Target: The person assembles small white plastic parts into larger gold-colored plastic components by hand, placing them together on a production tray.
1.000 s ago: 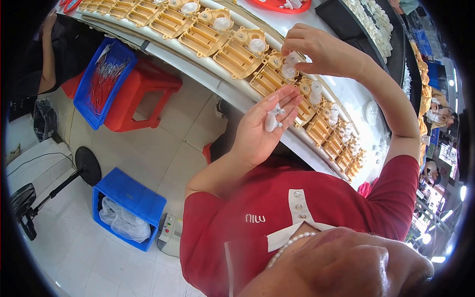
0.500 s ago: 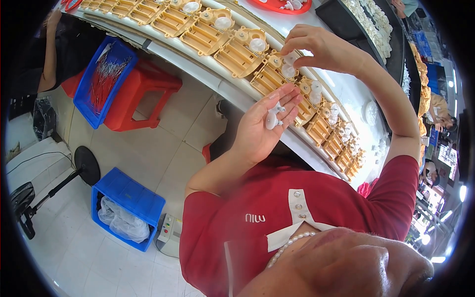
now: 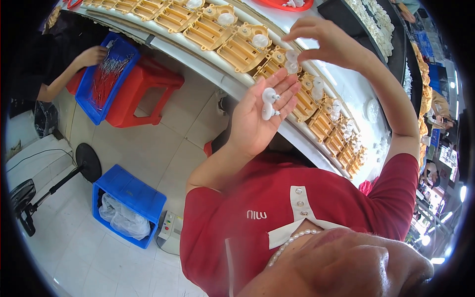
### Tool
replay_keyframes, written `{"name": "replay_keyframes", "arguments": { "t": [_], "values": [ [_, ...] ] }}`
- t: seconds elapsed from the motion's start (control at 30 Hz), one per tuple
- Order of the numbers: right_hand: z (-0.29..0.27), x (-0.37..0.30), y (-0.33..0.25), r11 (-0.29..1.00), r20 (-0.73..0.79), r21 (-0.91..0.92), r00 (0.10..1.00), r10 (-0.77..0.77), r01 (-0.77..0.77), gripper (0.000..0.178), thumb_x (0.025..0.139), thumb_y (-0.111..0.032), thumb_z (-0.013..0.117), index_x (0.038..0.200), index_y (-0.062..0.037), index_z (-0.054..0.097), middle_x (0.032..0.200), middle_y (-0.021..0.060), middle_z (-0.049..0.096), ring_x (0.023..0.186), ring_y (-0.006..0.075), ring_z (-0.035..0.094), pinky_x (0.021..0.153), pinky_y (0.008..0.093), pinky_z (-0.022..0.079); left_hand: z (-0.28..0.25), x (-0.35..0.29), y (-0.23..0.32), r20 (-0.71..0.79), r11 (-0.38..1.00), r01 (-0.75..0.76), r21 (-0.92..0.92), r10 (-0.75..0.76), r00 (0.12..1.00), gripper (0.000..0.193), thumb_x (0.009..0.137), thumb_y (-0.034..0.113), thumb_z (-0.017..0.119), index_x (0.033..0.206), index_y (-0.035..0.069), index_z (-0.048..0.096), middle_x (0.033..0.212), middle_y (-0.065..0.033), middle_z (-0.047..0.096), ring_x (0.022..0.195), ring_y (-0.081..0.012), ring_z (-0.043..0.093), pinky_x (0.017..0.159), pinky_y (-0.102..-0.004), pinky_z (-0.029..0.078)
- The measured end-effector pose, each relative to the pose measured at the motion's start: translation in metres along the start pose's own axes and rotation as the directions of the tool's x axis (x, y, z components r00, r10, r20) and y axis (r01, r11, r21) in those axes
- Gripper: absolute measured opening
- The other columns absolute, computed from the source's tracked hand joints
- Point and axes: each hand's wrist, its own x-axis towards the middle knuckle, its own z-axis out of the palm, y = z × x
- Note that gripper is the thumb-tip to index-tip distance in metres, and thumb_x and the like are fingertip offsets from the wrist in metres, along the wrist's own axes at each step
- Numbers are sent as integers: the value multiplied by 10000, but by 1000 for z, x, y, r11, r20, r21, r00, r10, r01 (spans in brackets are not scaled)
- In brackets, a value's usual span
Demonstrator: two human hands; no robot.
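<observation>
Two small white plastic gears with short shafts [image 3: 269, 96] lie on the upturned palm of my left hand [image 3: 250, 121], whose fingers are stretched out. My right hand [image 3: 331, 42] hovers just beyond a tan plastic housing [image 3: 269, 69], thumb and fingers apart with nothing visible between them. White gears [image 3: 291, 62] sit in the round end of that housing, close to my right thumb. A row of similar tan housings [image 3: 242, 52] runs along the table edge. Those toward the right hold more white gears; several toward the left carry a single white disc.
Behind the row stand a red tray [image 3: 277, 5] with white parts and black bins [image 3: 341, 20] heaped with pale parts. At left, another person's hand [image 3: 93, 55] reaches into a blue bin [image 3: 91, 106] of red and silver pieces on a red stool [image 3: 141, 91]. A blue crate [image 3: 131, 180] lies on the floor.
My right hand has lifted away from the housing and its fingers have spread. The gears on my left palm have shifted and lie more plainly visible. Another person's hand has come into the blue bin.
</observation>
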Motion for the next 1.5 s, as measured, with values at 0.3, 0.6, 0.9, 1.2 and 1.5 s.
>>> {"name": "replay_keyframes", "arguments": {
  "t": [0.3, 0.6, 0.9, 1.2, 1.5],
  "values": [
    [2, -6, -72, 917, -82, 389, 995, -60, 87, 251, 742, -66, 685, 982, -21, 628, 948, 93, 597, 856, 225, 596, 729, 323, 488, 2, 7, -4, 161, 1000, 3, 25, -7, 987, 577, 941, 529, 279, 1241, 62, 438, 1152, -54, 522, 1098, -174, 489, 930, -378, 393],
    [-1, -11, -79, 895, 135, 436, 990, 41, -97, 124, 773, -25, 649, 887, -15, 601, 933, 97, 590, 800, 206, 612, 669, 288, 504, 0, 8, -3, 158, 997, 57, -54, -47, 986, 608, 956, 471, 281, 1253, -44, 409, 1201, -155, 491, 1143, -243, 454, 1010, -403, 341],
    [5, -15, -68, 996, -202, 57, 978, -54, 67, 175, 730, -40, 695, 813, -27, 541, 984, 97, 608, 799, 222, 621, 664, 296, 508, 4, 3, 3, 85, 994, 15, -107, -6, 996, 562, 968, 377, 338, 1266, -99, 350, 1249, -203, 448, 1198, -268, 418, 1051, -394, 320],
    [-16, 2, -41, 980, -118, 199, 993, 5, 18, 280, 721, -43, 679, 988, -8, 604, 866, 66, 593, 757, 158, 588, 689, 283, 500, -2, 1, 11, 103, 997, -59, -52, 64, 993, 518, 968, 316, 350, 1323, -58, 294, 1320, -243, 378, 1264, -312, 360, 1044, -401, 330],
    [-5, 42, 9, 998, -135, 62, 991, -18, 26, 325, 757, -15, 660, 1073, -41, 594, 1006, 70, 607, 883, 192, 593, 814, 293, 497, 0, 1, 28, 77, 985, -167, 40, 163, 984, 500, 966, 261, 327, 1372, -17, 235, 1376, -266, 298, 1294, -342, 314, 1051, -404, 319]
  ]
}}
